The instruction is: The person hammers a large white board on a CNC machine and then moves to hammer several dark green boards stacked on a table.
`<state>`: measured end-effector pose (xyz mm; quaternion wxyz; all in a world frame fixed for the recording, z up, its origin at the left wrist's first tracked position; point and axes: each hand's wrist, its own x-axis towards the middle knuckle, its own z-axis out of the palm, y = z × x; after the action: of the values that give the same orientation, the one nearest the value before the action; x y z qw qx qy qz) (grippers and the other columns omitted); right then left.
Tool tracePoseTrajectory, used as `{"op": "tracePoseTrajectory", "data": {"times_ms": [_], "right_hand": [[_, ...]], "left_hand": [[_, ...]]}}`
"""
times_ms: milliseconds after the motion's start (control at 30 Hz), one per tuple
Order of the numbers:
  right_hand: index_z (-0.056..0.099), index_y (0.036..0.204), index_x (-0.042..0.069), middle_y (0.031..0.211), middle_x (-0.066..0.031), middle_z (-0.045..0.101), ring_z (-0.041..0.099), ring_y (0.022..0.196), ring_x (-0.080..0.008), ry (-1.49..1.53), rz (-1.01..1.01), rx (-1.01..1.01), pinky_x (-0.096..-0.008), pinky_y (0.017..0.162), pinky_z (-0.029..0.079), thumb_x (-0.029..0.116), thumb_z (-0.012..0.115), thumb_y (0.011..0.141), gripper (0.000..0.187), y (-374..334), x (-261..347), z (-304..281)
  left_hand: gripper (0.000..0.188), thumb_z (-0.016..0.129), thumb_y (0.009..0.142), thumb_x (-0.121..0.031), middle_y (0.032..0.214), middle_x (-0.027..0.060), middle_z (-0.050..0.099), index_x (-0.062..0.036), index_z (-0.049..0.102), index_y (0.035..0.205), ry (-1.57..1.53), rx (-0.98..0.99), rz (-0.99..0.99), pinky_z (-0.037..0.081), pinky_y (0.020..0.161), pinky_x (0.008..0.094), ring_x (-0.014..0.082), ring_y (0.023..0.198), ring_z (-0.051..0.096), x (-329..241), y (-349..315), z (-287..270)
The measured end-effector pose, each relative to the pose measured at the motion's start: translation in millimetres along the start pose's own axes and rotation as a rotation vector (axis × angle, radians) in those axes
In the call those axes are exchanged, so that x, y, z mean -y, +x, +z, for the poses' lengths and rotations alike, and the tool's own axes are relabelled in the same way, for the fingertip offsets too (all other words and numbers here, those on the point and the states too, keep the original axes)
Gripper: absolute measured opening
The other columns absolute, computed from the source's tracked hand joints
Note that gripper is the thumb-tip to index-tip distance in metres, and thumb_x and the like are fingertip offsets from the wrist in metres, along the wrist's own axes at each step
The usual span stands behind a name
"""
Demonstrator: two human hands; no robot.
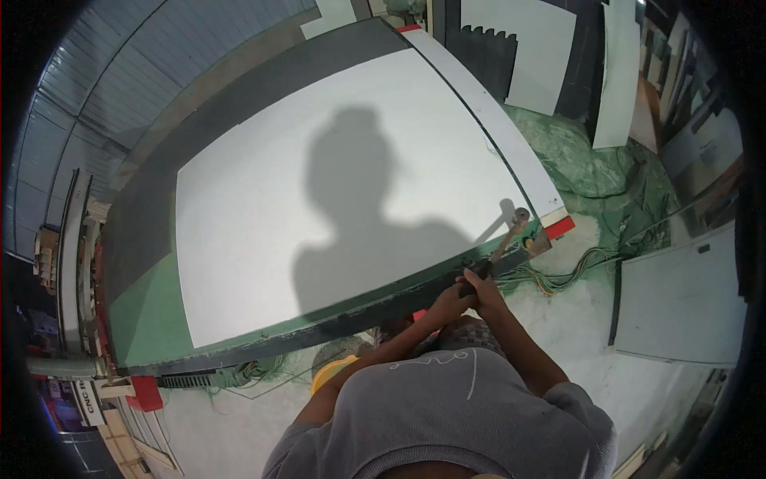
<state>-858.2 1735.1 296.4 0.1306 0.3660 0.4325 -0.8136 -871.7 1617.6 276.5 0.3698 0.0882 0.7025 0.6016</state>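
Both my hands are closed together at the near right edge of a large machine bed (148, 311). My left hand (453, 306) wraps round the dark handle of a long tool with a round head (501, 249). Against it, my right hand (480, 286) also grips the handle. The tool's brownish shaft slants up and right, its round end over the bed's near right corner. A large white sheet (255, 239) lies flat on the bed, with my shadow across it. Whether the tool's head touches anything, I cannot tell.
A white rail (487, 112) runs along the bed's right side, ending near a red block (560, 228). Cables (586, 267) lie on the floor at the right, beside a pale cabinet (678, 299). Boards (542, 60) lean at the back right. A yellow object (331, 371) sits below the bed.
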Motion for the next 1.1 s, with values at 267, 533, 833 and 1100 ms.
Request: {"op": "tracePoseTrajectory", "data": {"times_ms": [267,533,833,1100], "right_hand": [[0.057,0.084,-0.001,0.077,-0.0124,0.060,0.059,0.071,-0.0213,-0.052,-0.182,-0.016,-0.0336,0.062,0.050,0.014,0.056,0.079,0.016,10,-21,12],[0.053,0.089,0.000,0.077,-0.0063,0.057,0.056,0.070,-0.0162,-0.198,-0.330,0.149,-0.0281,0.063,0.045,0.017,0.055,0.076,0.022,69,62,60],[0.047,0.095,-0.004,0.077,-0.0090,0.056,0.057,0.067,-0.0183,-0.214,-0.381,0.347,-0.0288,0.059,0.048,0.012,0.057,0.075,0.027,167,174,94],[0.057,0.076,-0.003,0.072,-0.0101,0.056,0.055,0.068,-0.0183,-0.241,-0.190,0.413,-0.0306,0.058,0.043,0.022,0.056,0.076,0.026,186,178,100]], "left_hand": [[0.051,0.054,0.077,-0.032,0.103,0.0260,0.054,0.0059,0.046,0.110,0.135,0.041,0.112,0.041,0.084,0.0415,0.0389,0.098,0.052,-13,-3,-25],[0.046,0.051,0.080,-0.030,0.090,0.0267,0.057,0.0059,0.043,0.108,0.090,-0.245,0.211,0.044,0.072,0.0443,0.0406,0.087,0.056,-50,70,-51],[0.030,0.048,0.082,-0.028,0.063,0.0162,0.055,0.0025,0.046,0.085,-0.030,-0.458,0.243,0.044,0.046,0.0369,0.0261,0.053,0.056,-120,178,-81],[0.030,0.055,0.075,-0.032,0.049,0.0022,0.045,-0.0041,0.047,0.067,-0.194,-0.428,0.041,0.034,0.032,0.0260,0.0115,0.037,0.044,-134,185,-96]]}}
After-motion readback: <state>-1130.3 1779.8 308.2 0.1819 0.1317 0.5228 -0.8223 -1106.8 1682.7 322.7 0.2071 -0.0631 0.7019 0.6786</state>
